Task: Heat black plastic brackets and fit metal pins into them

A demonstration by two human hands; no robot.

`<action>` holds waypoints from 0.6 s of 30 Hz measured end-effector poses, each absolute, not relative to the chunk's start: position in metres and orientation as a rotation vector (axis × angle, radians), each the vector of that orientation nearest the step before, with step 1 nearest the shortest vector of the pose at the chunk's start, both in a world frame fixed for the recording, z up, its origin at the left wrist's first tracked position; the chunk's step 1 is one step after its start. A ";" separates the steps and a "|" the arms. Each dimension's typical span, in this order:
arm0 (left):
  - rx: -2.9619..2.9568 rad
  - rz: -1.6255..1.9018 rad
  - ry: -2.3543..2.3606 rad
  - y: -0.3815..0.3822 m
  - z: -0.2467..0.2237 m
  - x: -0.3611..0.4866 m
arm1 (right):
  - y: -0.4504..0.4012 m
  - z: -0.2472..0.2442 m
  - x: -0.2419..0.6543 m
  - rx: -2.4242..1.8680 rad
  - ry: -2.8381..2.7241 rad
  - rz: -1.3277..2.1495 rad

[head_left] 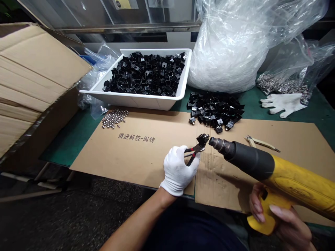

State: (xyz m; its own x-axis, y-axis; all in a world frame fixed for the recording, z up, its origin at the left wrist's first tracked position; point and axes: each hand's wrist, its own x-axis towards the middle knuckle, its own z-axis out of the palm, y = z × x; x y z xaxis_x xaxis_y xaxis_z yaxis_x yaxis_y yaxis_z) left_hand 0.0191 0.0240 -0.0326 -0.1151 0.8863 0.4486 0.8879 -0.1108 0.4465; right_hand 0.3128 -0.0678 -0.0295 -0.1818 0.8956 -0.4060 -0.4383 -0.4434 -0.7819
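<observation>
My left hand (pixel 179 170), in a white glove, is closed around a pair of pliers (pixel 195 150) with dark handles. In the jaws of the pliers sits a small black plastic part (pixel 202 139), held above the cardboard. My bare right hand (pixel 284 219) grips the handle of a yellow heat gun (pixel 300 181). The heat gun's metal nozzle points left, close to the black part but apart from it. A pile of similar black parts (pixel 214 108) lies just beyond the pliers.
Cardboard sheets (pixel 125 160) cover the green bench (pixel 61 146). A white bin (pixel 136 100) holds many black parts. Small metal pieces (pixel 114 118) lie at left. Pale-handled pliers (pixel 263 143), a white glove (pixel 285 103), plastic bags (pixel 227 52) and an open carton (pixel 39 66) surround the work area.
</observation>
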 end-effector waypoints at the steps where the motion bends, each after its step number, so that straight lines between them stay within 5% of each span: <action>1: -2.089 -1.058 -2.095 0.024 -0.033 0.019 | -0.068 -0.029 0.313 -1.094 -0.637 1.783; 18: -2.177 -1.188 -2.038 0.026 -0.035 0.011 | -0.074 -0.048 0.310 -0.999 -0.723 1.702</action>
